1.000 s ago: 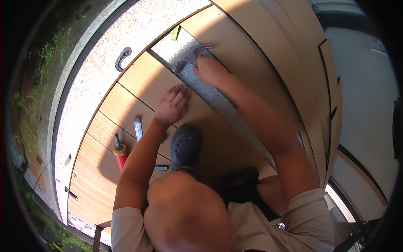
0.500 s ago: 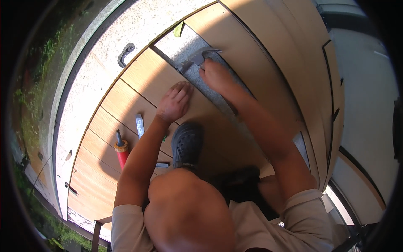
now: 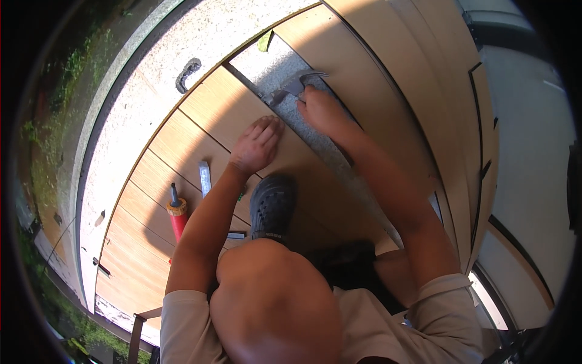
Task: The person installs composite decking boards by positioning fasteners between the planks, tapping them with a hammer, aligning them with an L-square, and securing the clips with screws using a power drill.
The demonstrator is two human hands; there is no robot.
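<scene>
My right hand (image 3: pixel 322 110) is closed round the handle of a claw hammer, close below its grey metal head (image 3: pixel 297 83). The hammer lies low over a bare speckled strip (image 3: pixel 257 65) between wooden boards, its striking end by the edge of the left-hand board (image 3: pixel 227 94). On that same board rests my left hand (image 3: pixel 259 144), fingers laid on the surface near the edge and holding nothing that I can see. Most of the hammer's handle is hidden by my right hand and forearm.
A red tube with a nozzle (image 3: pixel 177 215) and a flat metal bar (image 3: pixel 205 176) lie on the boards left of my left forearm. My dark clog (image 3: pixel 273 203) stands near my left hand. A green leaf (image 3: pixel 265 41) and a dark curved piece (image 3: pixel 187 76) lie farther off.
The whole view has shifted slightly. Both hands keep nearly the same places, and the hammer's head stays by the board's edge.
</scene>
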